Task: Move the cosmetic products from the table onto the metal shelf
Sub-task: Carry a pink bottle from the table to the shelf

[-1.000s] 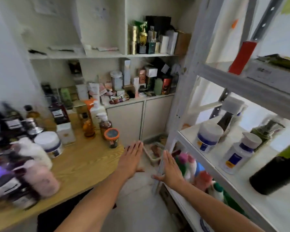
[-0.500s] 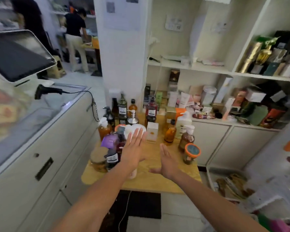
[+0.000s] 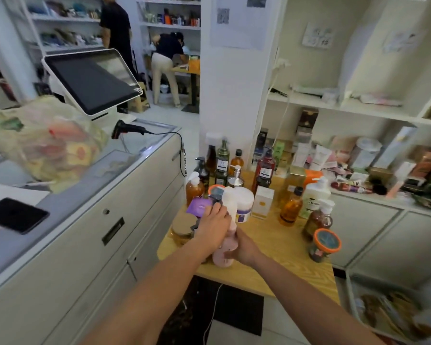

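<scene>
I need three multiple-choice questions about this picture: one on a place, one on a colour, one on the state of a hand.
1. Where does the jar with the orange lid stand?
A) on a chair
B) on the wooden table, near its right edge
C) inside a basket

2. What colour is the bottle in the right hand?
A) green
B) black
C) pink

3. How is the right hand?
A) flat on the table
B) curled round the bottle
C) out of view

Answers:
1 B: the jar rests on the wood by that edge.
2 C: its body shows pink below the hand.
3 B: the hand wraps round its body.
</scene>
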